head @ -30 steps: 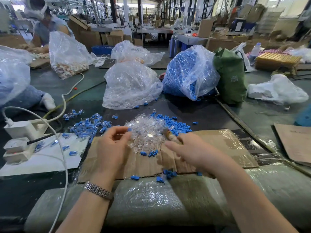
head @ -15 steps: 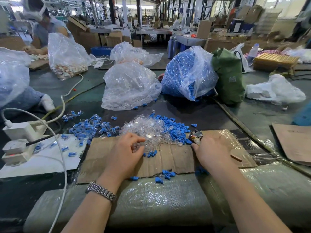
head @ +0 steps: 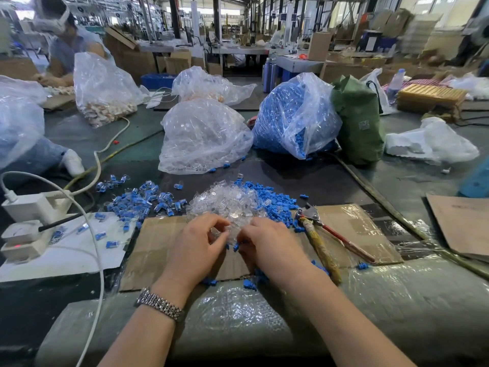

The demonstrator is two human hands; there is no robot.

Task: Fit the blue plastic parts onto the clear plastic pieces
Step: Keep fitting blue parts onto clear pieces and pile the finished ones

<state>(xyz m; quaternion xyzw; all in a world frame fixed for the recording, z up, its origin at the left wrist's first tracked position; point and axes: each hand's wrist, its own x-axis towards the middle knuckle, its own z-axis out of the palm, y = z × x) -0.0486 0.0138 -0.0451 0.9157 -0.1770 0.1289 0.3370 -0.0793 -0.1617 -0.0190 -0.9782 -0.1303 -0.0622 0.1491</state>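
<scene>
Big bag of blue plastic parts [head: 288,115] standing far back on the table. Heap of clear plastic pieces [head: 227,202] at the cardboard sheet's [head: 158,250] far edge. Left hand [head: 197,247] pinching a clear piece; right hand [head: 270,247] curled round a small blue part [head: 236,247]. Pliers [head: 315,229] lying alongside.
</scene>
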